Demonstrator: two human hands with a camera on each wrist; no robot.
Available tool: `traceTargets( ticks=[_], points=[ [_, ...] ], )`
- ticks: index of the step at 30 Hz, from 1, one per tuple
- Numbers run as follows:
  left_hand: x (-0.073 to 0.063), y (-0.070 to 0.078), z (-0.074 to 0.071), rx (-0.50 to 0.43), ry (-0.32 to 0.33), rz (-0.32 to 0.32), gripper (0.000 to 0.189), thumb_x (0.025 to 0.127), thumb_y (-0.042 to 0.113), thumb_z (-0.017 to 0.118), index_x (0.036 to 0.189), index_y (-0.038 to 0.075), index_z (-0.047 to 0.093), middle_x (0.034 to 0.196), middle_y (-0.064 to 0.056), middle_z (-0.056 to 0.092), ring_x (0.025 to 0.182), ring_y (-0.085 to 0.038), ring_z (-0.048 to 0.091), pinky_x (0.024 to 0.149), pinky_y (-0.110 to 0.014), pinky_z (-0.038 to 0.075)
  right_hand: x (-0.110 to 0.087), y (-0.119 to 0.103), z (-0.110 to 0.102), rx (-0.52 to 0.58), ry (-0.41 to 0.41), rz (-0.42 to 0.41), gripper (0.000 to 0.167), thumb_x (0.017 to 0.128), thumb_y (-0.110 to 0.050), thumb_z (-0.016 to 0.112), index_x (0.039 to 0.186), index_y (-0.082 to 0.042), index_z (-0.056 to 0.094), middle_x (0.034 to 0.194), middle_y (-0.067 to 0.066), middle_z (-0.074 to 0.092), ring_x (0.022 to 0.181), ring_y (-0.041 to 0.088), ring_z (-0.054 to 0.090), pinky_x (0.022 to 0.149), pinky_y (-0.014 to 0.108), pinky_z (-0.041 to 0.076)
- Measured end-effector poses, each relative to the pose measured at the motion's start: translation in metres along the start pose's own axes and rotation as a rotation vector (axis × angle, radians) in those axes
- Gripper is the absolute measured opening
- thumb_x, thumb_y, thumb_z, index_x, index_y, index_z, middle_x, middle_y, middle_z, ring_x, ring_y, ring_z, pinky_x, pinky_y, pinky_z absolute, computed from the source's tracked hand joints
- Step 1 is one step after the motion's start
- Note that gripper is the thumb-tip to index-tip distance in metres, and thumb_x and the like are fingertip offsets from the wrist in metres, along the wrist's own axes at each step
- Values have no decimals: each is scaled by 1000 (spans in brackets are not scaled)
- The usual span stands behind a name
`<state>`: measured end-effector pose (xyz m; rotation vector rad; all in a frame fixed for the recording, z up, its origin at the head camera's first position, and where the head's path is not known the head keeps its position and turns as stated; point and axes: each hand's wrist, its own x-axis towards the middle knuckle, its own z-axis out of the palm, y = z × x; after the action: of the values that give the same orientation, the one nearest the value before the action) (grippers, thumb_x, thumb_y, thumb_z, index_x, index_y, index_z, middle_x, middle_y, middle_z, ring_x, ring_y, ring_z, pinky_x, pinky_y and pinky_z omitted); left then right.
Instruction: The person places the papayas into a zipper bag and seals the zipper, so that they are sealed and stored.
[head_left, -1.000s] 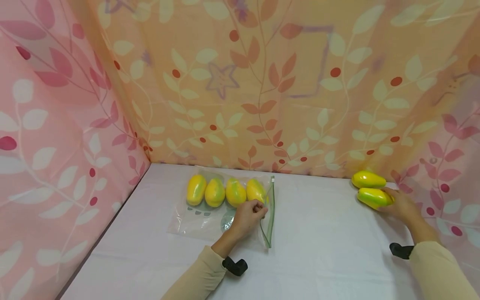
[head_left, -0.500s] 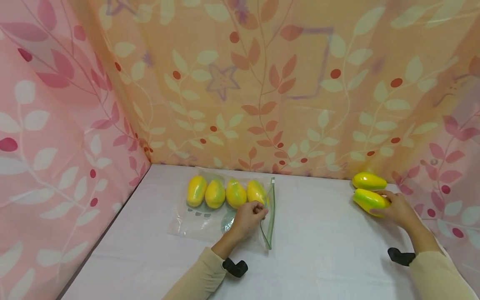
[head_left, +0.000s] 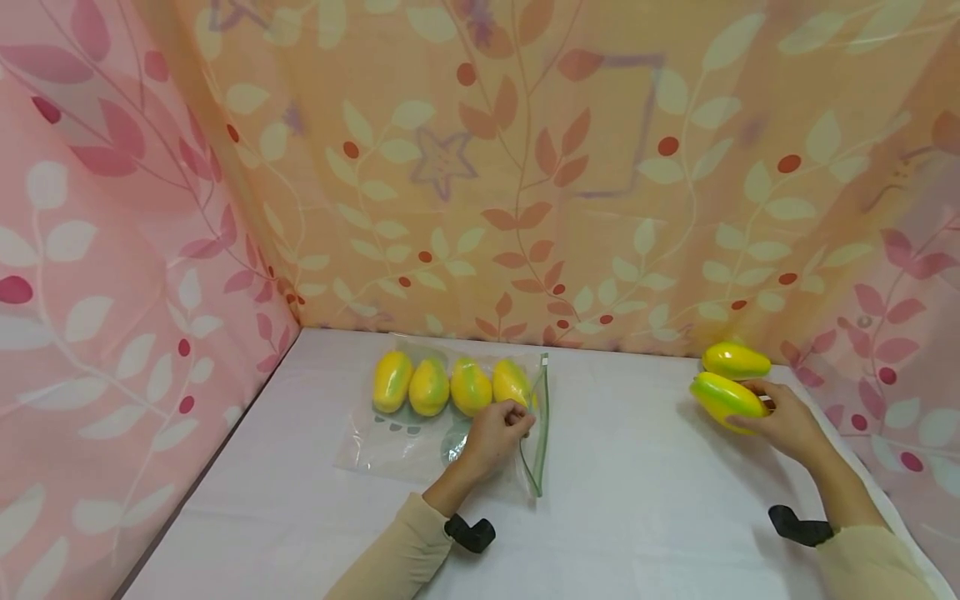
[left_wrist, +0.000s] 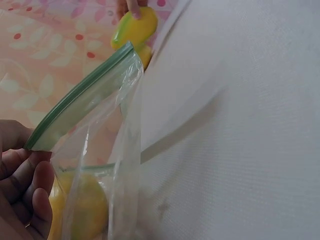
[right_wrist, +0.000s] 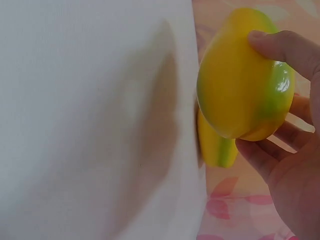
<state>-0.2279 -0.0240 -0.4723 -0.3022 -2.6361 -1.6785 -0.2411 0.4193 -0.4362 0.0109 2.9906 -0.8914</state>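
My left hand [head_left: 491,437] pinches the edge of a clear zip bag [head_left: 367,446] at its green zip strip [left_wrist: 82,95], and the bag's mouth stands partly apart. Inside the bag lie several yellow-green papayas [head_left: 429,387] in a row. At the right, my right hand [head_left: 787,421] holds another papaya [right_wrist: 240,80] between thumb and fingers, lifted over the table with its shadow below. One more papaya [head_left: 735,360] lies just behind it, near the back edge; the held one partly hides it in the right wrist view.
A white-covered table [head_left: 615,483] spreads between the bag and the right hand. Patterned curtain cloth [head_left: 517,167] rises along the back edge and both sides. Each wrist wears a black camera mount [head_left: 471,533].
The right hand has lifted the papaya and moved it a little left and toward the bag, away from the one behind. The left hand stays at the bag's mouth.
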Motion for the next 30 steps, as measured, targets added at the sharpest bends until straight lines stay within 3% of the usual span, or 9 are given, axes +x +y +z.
traceTargets(
  ticks=[13,30],
  points=[
    [-1,3,0,28,23,31,13,92,21,67,85,9,68,68,0,66,60,-7,50,54,-17,40,-15,-25,11,44,-26,-47,81,84,-46,72,138,5,40,130,29,47,108,39,48,92,59,49],
    [0,6,0,31,22,9,13,92,23,66,85,12,69,68,3,64,60,-6,50,53,-16,40,-28,-68,19,16,-45,-171,74,82,-38,76,134,5,47,128,27,52,107,36,53,96,62,46]
  ],
)
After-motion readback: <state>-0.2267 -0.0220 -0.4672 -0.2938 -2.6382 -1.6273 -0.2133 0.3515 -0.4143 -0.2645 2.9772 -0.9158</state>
